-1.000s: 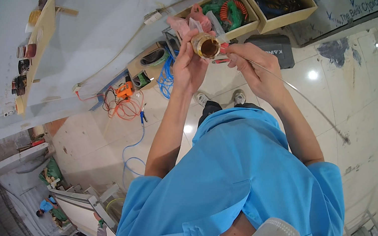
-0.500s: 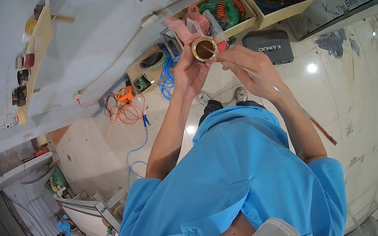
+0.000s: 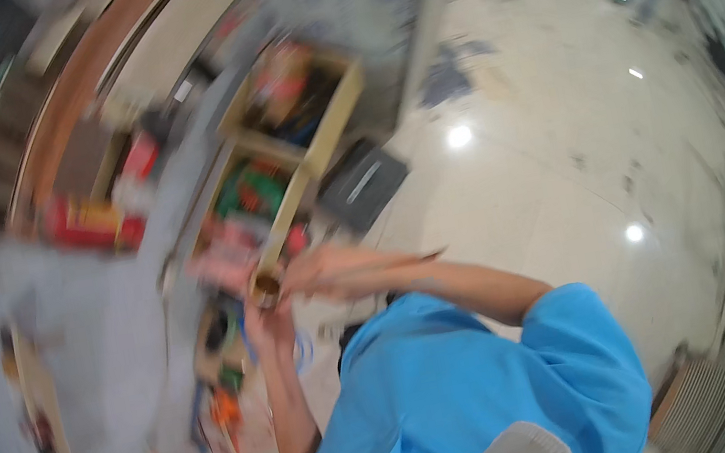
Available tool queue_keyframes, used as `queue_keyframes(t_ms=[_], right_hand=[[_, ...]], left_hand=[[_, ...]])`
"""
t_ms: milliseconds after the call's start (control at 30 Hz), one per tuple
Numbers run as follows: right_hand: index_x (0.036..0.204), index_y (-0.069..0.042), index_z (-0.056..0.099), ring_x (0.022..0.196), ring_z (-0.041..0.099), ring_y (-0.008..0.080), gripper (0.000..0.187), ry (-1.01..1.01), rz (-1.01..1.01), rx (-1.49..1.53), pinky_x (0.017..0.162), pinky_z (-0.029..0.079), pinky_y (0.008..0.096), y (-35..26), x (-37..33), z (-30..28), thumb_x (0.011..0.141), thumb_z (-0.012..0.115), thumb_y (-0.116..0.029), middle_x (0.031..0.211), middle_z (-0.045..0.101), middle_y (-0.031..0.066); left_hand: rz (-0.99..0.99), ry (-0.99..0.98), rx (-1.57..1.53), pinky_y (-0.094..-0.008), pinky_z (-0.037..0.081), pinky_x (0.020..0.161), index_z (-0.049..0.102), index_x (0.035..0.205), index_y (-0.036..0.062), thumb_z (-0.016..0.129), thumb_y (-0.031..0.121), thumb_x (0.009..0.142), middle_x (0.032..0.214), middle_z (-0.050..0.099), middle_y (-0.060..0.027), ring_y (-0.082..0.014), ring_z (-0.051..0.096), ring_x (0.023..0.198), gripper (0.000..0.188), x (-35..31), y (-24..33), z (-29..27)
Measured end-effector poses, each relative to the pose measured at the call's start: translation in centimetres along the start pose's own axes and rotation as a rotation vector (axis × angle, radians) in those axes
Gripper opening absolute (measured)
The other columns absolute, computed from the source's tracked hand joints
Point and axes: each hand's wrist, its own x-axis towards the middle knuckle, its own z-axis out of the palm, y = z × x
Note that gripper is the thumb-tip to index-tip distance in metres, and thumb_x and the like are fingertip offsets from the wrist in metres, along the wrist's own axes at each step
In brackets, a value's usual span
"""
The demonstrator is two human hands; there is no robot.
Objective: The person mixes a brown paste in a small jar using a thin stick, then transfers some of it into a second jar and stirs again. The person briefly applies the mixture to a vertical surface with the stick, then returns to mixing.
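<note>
Within the left hand (image 3: pixel 269 323), one round, open-mouthed brownish container (image 3: pixel 266 289) is clasped, presumably light and stiff, best taken around its side wall, while a thin rod (image 3: pixel 422 259) is apparently pinched by the blurred right hand (image 3: pixel 320 271).

Obst. past R hand (image 3: pixel 317 273): boxes (image 3: pixel 338 117), case (image 3: pixel 363 186)

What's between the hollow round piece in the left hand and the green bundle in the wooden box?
In the head view, blurred pink plastic and the box's pale rim show between the round piece and green bundle.
</note>
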Motion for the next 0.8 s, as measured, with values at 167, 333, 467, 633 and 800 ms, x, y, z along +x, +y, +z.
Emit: queue_keyframes(t_ms=[167, 333, 467, 633, 800], right_hand=[[0.119, 0.0, 0.07, 0.1, 0.068, 0.0376, 0.021, 0.023, 0.1, -0.174, 0.084, 0.057, 0.0467, -1.4, -1.5, -2.8, 0.1, 0.063, -0.007, 0.109, 0.07, 0.0193], [0.117, -0.002, 0.073, 0.107, 0.07, 0.0366, 0.02, 0.216, 0.272, 0.028, 0.088, 0.056, 0.0453, -1.7, -3.0, -3.3, 0.101, 0.063, -0.01, 0.116, 0.072, 0.0179], [0.119, -0.003, 0.076, 0.107, 0.07, 0.0285, 0.022, 0.202, 0.346, 0.461, 0.088, 0.057, 0.0413, -1.1, -4.1, -2.9, 0.098, 0.068, -0.005, 0.121, 0.073, 0.0135], [0.115, 0.001, 0.073, 0.088, 0.073, 0.0277, 0.021, 0.134, 0.316, 0.012, 0.077, 0.061, 0.0367, -2.7, -4.2, -4.5, 0.096, 0.065, 0.003, 0.108, 0.072, 0.0164], [0.116, 0.0, 0.072, 0.084, 0.074, 0.0297, 0.018, 0.159, 0.343, -0.163, 0.075, 0.061, 0.0386, -3.6, -2.6, -4.6, 0.1, 0.064, -0.003, 0.107, 0.073, 0.0146]], left_hand=[[-0.14, -0.045, -0.071, -0.0398, 0.055, 0.099, 0.05, 0.151, 0.0127, 0.047, 0.042, 0.114, 0.138, 0.066, -0.0106, -0.0253, 0.064, 0.125, 0.047, 2.0, -2.2, 0.2], [-0.178, -0.081, -0.091, -0.036, 0.054, 0.09, 0.05, 0.151, 0.0128, 0.047, 0.041, 0.115, 0.138, 0.066, -0.0095, -0.0218, 0.066, 0.12, 0.047, 3.9, -3.0, 2.7], [-0.314, -0.063, -0.052, -0.0448, 0.055, 0.107, 0.058, 0.147, 0.0106, 0.05, 0.031, 0.113, 0.141, 0.065, -0.0101, -0.0273, 0.066, 0.123, 0.04, 5.2, -2.3, 3.7], [-0.374, -0.033, 0.072, -0.0344, 0.057, 0.092, 0.064, 0.139, 0.0118, 0.049, 0.049, 0.113, 0.13, 0.068, -0.0024, -0.016, 0.065, 0.116, 0.048, 4.6, -1.5, 4.3], [-0.414, 0.092, 0.209, -0.025, 0.049, 0.065, 0.066, 0.127, 0.0154, 0.041, 0.062, 0.112, 0.104, 0.071, 0.0015, -0.0092, 0.064, 0.085, 0.055, 3.4, -0.4, 5.5]])
